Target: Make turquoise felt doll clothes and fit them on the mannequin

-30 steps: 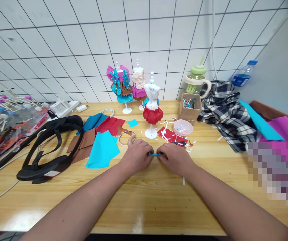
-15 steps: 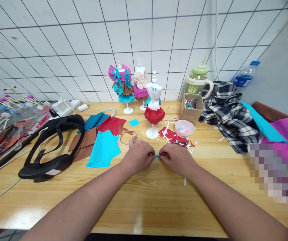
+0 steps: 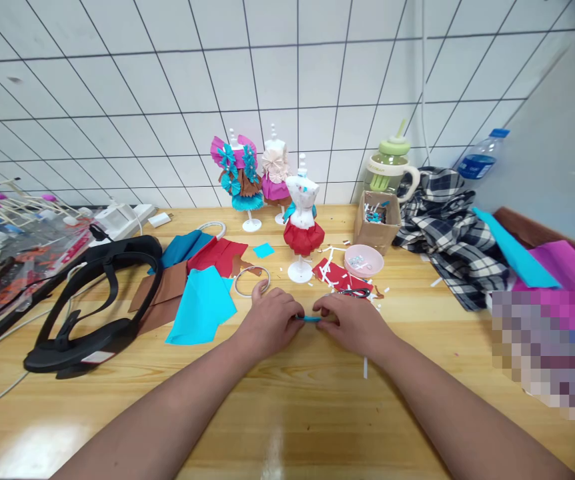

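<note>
Between my two hands is a small, narrow blue strip point(image 3: 311, 319), perhaps folded crepe paper, low over the table. The fingertips of my left hand point(image 3: 273, 321) pinch its left end. My right hand point(image 3: 351, 321) has its thumb and fingers at the right end; the fingers hide that end. Just beyond stands a small white dress form point(image 3: 301, 193) on a round base, wearing a puffy red skirt point(image 3: 304, 239). Black-handled scissors point(image 3: 355, 292) lie behind my right hand on red paper point(image 3: 335, 272) strewn with white scraps. A roll of tape or ring point(image 3: 238, 283) lies by my left thumb.
Blue point(image 3: 202, 307), red and brown paper sheets lie left, beside a black headset point(image 3: 92, 307). Two dressed forms point(image 3: 241, 173) stand against the tiled wall. At right are a pink bowl point(image 3: 364, 261), a cardboard box point(image 3: 377, 230), a green-lidded jug point(image 3: 391, 167) and plaid cloth point(image 3: 447, 233).
The view has shifted slightly, so everything sits a little lower and further left. My right fingers have loosened and spread a bit at the strip, and more of the blue shows.
</note>
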Demonstrator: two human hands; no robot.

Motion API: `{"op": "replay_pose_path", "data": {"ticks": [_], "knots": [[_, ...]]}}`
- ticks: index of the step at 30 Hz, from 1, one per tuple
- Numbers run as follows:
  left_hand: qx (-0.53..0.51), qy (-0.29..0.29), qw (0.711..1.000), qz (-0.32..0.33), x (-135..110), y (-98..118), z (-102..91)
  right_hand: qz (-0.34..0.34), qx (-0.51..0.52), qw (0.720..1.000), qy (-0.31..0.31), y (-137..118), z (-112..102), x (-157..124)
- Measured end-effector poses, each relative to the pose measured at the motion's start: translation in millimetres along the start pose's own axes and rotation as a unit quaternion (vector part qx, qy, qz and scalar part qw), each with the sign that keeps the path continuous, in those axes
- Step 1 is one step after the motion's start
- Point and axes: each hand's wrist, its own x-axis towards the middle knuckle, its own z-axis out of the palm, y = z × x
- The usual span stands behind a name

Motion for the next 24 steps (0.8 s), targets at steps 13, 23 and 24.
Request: {"op": "replay_pose_path", "data": {"ticks": [13,23,24], "knots": [[-0.041,-0.035,0.999,-0.002,2.1,0.7,-1.1,-0.003,-0.038,0.998,-0.047,-5.8,-1.8,2.5],[-0.054,-0.039,0.998,-0.016,4.1,-0.8,3.3,-0.002,-0.037,0.998,-0.057,-7.2,-3.7,4.7],[-0.057,-0.039,0.997,-0.020,4.5,-1.1,3.4,0.002,-0.036,0.998,-0.054,-7.7,-3.6,4.6]]}}
